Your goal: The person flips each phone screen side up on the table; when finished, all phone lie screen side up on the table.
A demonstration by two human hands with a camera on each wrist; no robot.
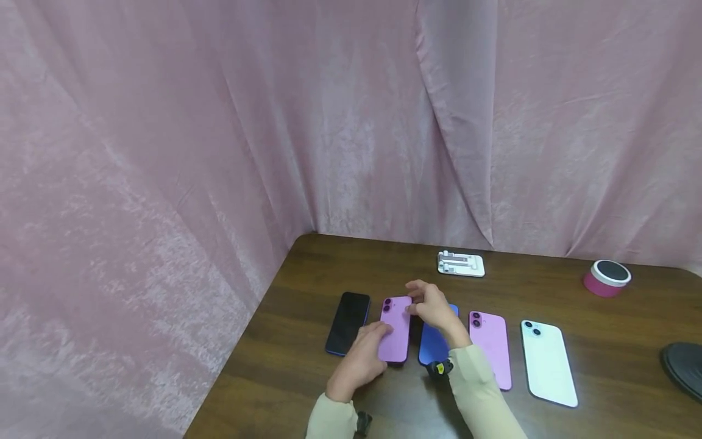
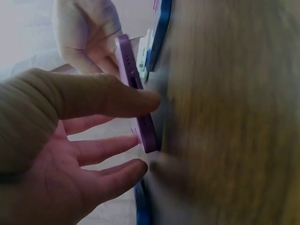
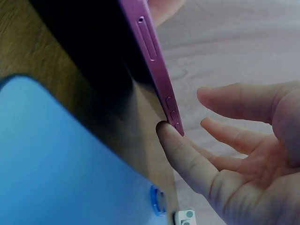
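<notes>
A purple phone (image 1: 397, 344) lies back-up between my hands, raised a little off the wooden table, with a dark gap under it in the right wrist view. My left hand (image 1: 362, 358) grips its near end, the thumb (image 2: 117, 96) across the edge with the port and the fingers at its back. At the far right corner is my right hand (image 1: 436, 308); one digit touches the side edge by the buttons (image 3: 172, 112), while the other fingers are spread and loosely extended. A phone with a dark screen up (image 1: 348, 320) lies left, a blue phone (image 1: 433, 347) right, partly under my right hand.
Farther right lie another purple phone (image 1: 490, 347) and a white phone (image 1: 550, 366), both back-up. A folded white stand (image 1: 460, 264) sits near the back edge. A pink-and-white round object (image 1: 607, 279) and a black disc (image 1: 684, 366) stand right. Pink curtains (image 1: 373, 122) hang behind.
</notes>
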